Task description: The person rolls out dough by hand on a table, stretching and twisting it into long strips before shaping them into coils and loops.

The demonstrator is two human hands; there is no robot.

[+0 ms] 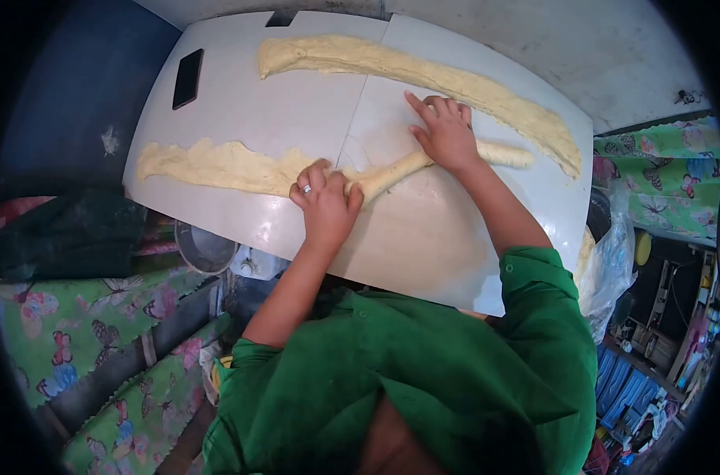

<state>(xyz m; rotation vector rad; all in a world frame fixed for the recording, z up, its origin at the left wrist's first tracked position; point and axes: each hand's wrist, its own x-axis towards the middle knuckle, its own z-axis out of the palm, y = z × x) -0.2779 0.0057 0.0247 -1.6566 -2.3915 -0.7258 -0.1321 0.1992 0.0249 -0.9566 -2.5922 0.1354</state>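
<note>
From my remote post, I see my left grip [325,196] pinching the long pale-yellow dough strip [217,169] on the white bench [423,237], nearest its bend, with its flat part running left and its rolled length slanting away rightward beneath my loosely open right hand [448,136].

dough roll [399,172]: stretches hidden beneath left hand [325,204] and right hand [450,141] | basin [207,247]: partly behind bench [241,103], i can't see it whole | plastic bag [611,273]: contents unclear from here | shelf clutter [643,418]: too small to name
</note>
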